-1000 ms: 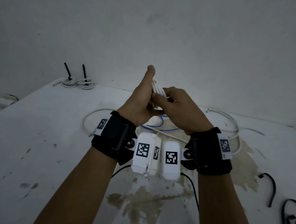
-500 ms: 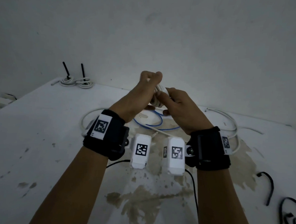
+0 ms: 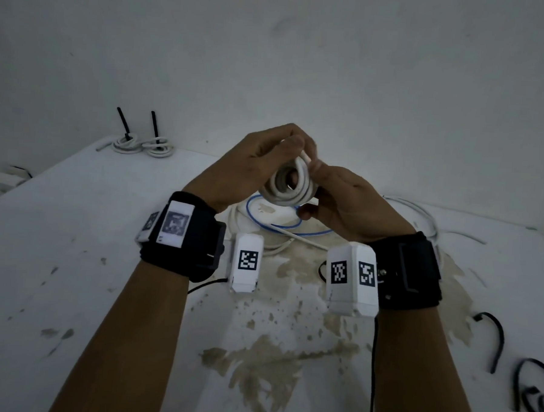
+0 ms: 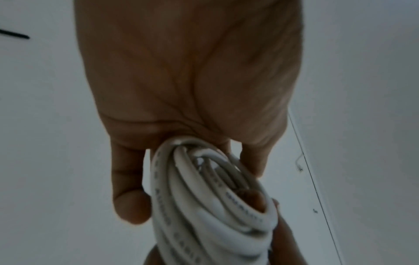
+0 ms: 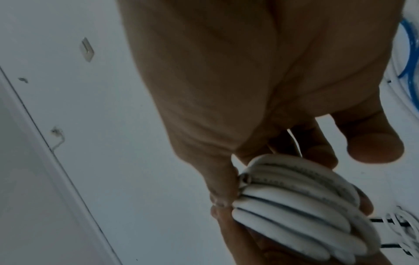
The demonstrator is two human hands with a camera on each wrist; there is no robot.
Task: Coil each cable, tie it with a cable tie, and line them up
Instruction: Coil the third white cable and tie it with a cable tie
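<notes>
A coil of white cable [image 3: 289, 186] hangs in the air between both hands above the table. My left hand [image 3: 267, 155] curls over its top and pinches the loops, with the cable's loose end [image 3: 307, 159] sticking out by the fingertips. My right hand [image 3: 334, 193] grips the coil's right side, thumb below it. In the left wrist view the white cable coil [image 4: 211, 200] runs down from the fingers. The right wrist view has the white cable coil [image 5: 294, 202] as stacked loops against my fingers. I see no cable tie on this coil.
Two tied white coils [image 3: 143, 144] with black ties standing up sit at the table's far left corner. A blue cable [image 3: 282, 225] and loose white cables [image 3: 421, 213] lie under and right of my hands. Black cable ties [image 3: 497, 340] lie at the right edge.
My left hand has rolled over the coil's top, its thumb no longer raised. The coil has turned so its opening faces me, and my wrists have spread apart.
</notes>
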